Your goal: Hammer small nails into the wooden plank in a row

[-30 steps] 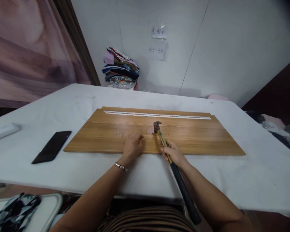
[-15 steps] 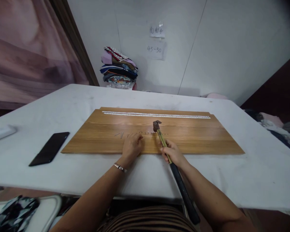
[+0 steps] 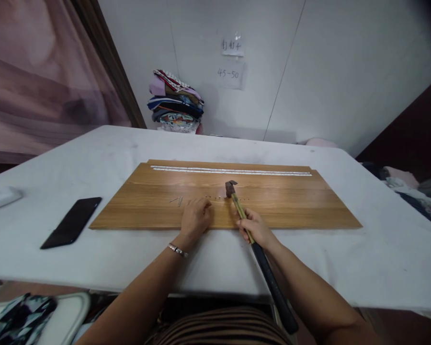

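Note:
A long wooden board (image 3: pixel 280 206) lies on the white table (image 3: pixel 129 148). My right hand (image 3: pixel 255 228) is closed round the shaft of a hammer (image 3: pixel 242 213), whose head rests low over a row of small nails (image 3: pixel 219 197) in the board. My left hand (image 3: pixel 196 216) rests on the board just left of that row, fingers curled together; whether they pinch a nail I cannot make out. Two or three loose nails (image 3: pixel 176 200) lie further left on the board. A white strip (image 3: pixel 230 170) runs along the board's far edge.
A black phone (image 3: pixel 72 222) lies on the table to the left, a white object (image 3: pixel 0 197) at the far left edge. Folded cloths (image 3: pixel 175 103) are stacked against the back wall. Paper notes (image 3: pixel 232 72) hang on the wall.
The hammer head has dipped slightly toward the nail row. Both hands stay in the same places on the board; the view has shifted a little.

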`<act>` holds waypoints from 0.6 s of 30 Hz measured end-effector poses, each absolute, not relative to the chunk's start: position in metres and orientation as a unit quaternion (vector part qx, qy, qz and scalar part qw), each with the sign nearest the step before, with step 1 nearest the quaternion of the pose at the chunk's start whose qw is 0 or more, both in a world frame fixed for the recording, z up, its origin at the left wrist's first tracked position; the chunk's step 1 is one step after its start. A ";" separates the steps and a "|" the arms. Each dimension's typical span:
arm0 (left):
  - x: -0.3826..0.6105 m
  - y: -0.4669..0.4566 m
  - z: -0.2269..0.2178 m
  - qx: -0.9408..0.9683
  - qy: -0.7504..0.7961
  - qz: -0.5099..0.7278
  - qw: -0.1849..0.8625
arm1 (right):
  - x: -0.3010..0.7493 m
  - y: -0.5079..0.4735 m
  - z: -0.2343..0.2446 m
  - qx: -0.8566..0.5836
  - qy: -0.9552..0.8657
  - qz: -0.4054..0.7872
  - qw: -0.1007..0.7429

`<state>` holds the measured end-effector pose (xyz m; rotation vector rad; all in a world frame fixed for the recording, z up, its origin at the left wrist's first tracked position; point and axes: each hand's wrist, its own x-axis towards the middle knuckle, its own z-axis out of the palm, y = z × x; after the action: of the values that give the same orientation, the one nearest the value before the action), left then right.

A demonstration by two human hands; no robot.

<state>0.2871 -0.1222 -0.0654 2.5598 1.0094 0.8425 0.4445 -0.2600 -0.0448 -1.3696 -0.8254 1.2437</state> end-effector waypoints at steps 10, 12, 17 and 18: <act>0.287 -0.123 -0.066 0.864 0.352 0.324 0.160 | 0.444 -0.261 -0.043 -0.582 -0.349 0.514 0.524; 0.283 -0.120 -0.062 0.851 0.366 0.337 0.168 | 0.444 -0.261 -0.042 -0.585 -0.347 0.515 0.522; 0.250 -0.092 -0.048 0.824 0.443 0.327 0.133 | 0.443 -0.262 -0.040 -0.590 -0.345 0.513 0.519; 0.240 -0.084 -0.047 0.816 0.471 0.311 0.125 | 0.443 -0.262 -0.040 -0.591 -0.344 0.514 0.518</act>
<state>0.2405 -0.0836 -0.0467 2.3784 1.3725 0.9067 0.4431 -0.2619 -0.0403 -1.4175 -0.8254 1.2329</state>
